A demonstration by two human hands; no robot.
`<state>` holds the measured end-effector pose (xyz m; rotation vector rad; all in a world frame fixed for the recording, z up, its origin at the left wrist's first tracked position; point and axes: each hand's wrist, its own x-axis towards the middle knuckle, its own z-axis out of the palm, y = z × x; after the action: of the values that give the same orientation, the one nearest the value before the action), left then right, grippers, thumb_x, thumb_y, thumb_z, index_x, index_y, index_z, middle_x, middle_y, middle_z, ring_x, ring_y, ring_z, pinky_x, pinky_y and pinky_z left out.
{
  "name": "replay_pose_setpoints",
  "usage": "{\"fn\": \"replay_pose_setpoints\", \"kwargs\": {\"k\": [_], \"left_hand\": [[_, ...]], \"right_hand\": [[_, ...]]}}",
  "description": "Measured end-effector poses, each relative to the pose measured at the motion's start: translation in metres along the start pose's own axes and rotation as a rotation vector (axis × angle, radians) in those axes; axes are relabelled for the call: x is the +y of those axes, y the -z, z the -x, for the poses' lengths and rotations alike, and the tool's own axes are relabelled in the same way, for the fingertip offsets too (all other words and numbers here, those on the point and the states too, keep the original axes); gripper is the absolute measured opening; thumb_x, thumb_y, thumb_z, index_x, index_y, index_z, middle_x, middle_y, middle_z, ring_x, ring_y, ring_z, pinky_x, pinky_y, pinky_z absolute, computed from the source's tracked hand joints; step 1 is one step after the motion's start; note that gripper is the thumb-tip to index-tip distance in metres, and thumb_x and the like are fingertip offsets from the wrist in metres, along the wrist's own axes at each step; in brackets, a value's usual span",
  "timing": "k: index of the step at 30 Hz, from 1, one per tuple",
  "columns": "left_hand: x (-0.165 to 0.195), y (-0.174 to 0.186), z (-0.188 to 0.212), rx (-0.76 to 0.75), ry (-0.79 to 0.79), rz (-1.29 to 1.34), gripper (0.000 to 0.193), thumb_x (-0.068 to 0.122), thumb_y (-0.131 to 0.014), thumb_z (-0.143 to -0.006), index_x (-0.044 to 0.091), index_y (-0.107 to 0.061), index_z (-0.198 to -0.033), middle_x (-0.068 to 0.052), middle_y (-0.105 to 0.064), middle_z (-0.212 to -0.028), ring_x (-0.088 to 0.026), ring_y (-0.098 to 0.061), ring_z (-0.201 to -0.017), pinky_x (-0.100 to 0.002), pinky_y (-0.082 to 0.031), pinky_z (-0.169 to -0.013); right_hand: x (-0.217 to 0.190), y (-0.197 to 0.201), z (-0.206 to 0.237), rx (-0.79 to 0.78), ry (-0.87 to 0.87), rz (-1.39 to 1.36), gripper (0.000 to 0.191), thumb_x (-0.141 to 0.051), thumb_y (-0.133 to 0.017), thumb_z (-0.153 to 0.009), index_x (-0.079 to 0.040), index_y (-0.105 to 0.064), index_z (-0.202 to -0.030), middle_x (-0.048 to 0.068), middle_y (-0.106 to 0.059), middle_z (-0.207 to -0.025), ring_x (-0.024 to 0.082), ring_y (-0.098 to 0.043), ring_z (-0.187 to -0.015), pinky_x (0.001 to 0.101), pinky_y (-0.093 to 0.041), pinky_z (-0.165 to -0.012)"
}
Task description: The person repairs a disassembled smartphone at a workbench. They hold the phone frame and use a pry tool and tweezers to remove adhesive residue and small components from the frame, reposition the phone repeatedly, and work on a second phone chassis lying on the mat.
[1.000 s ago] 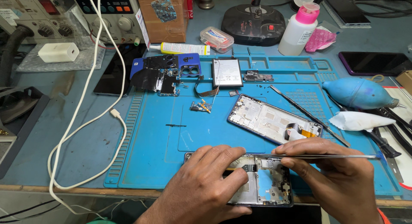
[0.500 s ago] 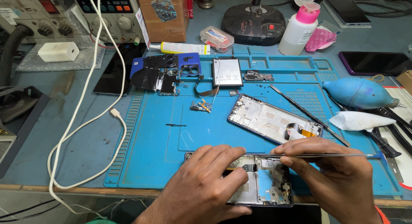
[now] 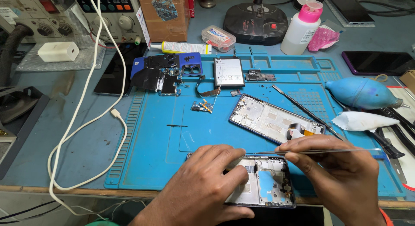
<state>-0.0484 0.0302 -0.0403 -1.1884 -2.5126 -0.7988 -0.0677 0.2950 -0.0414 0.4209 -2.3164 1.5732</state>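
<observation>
Opened phone frame (image 3: 263, 187) flat at mat's near edge, thin metal tweezers (image 3: 315, 151) lying level above it
</observation>
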Motion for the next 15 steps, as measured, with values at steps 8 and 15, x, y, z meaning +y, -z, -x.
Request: {"fn": "replay_pose_setpoints", "kwargs": {"k": [8,15], "left_hand": [[0.003,0.010,-0.006,0.088,0.040,0.069,0.059,0.055,-0.079,-0.084,0.002,-0.066,-0.107,-0.020,-0.067,-0.126,-0.036,-0.062,-0.123,-0.048,-0.045,-0.106],[0.009,0.021,-0.024,0.192,0.350,0.456,0.022,0.021,-0.068,-0.098,0.003,-0.068,-0.111,-0.011,-0.077,-0.104,-0.025,-0.075,-0.100,-0.038,-0.058,-0.086]], "right_hand": [[0.000,0.000,-0.001,0.012,-0.053,-0.108,0.013,0.007,-0.070,-0.086,0.003,-0.070,-0.099,0.016,-0.078,-0.099,0.024,-0.080,-0.097,0.0366,-0.064,-0.085],[0.001,0.004,-0.004,-0.011,-0.104,-0.165,0.013,0.006,-0.071,-0.085,0.003,-0.070,-0.098,0.017,-0.079,-0.097,0.024,-0.080,-0.094,0.0378,-0.067,-0.083]]}}
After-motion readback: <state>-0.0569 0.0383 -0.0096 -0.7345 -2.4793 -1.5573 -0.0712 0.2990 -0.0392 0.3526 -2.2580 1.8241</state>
